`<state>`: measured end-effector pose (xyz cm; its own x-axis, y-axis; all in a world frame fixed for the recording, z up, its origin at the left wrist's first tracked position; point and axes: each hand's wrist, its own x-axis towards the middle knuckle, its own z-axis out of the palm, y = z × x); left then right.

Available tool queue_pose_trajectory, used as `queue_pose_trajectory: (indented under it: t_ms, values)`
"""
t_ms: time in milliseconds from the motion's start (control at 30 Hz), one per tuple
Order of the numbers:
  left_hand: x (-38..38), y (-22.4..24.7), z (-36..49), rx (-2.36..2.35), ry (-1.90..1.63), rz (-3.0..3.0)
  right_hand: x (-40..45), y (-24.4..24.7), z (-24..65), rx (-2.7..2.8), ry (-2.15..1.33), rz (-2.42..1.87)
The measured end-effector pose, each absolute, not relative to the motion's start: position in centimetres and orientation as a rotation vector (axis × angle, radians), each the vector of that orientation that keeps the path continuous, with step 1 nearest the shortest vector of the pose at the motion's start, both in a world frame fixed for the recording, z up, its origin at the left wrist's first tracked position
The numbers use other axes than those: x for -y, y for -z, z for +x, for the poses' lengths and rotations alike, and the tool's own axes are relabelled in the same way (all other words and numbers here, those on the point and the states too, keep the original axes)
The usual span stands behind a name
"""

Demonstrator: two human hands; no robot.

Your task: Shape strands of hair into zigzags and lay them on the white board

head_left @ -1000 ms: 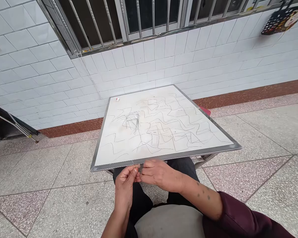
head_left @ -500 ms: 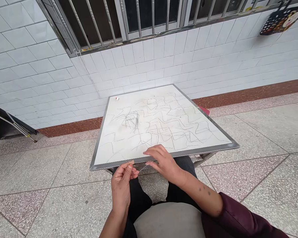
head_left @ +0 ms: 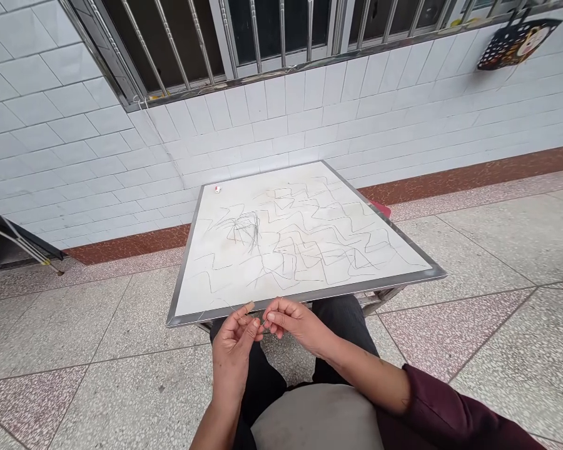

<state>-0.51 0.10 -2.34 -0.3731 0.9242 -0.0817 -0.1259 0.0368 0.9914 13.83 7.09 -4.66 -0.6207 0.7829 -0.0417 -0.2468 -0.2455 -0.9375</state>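
My left hand (head_left: 234, 344) pinches a thin strand (head_left: 264, 323), like fine wire or thread, between thumb and fingers. A tan wrap, like a bandage or tape, covers a fingertip of that hand. Close on its right, my right hand (head_left: 291, 322) is closed in a pinch on the same strand, with only a short stretch showing between the hands. Both hands are just in front of the near edge of the white table (head_left: 225, 287). A faint, thin line rises from the left hand over the table edge.
Thin, dark, zigzag lines (head_left: 328, 234) cover the tabletop; I cannot tell whether they are loose strands or marks. A dense dark tangle (head_left: 246, 226) lies left of centre. A small red-and-white item (head_left: 218, 189) sits at the far left corner. Behind stands a tiled wall (head_left: 263, 131).
My right hand has moved left and down towards my left hand, and its raised fingers have closed on the strand. The whole view has shifted slightly.
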Motion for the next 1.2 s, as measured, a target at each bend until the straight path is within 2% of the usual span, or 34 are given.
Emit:
queue_pose_trajectory:
  t_ms: [667,1200]
  values:
    - [-0.2,2.7,-0.5,-1.452,-1.295,0.887,-7.8,5.9,14.6,1.528,-1.830,-0.699]
    - [0.0,3.3,-0.1,-1.413,-1.333,0.901,-7.3,6.6,14.2,1.191,-1.871,-0.832]
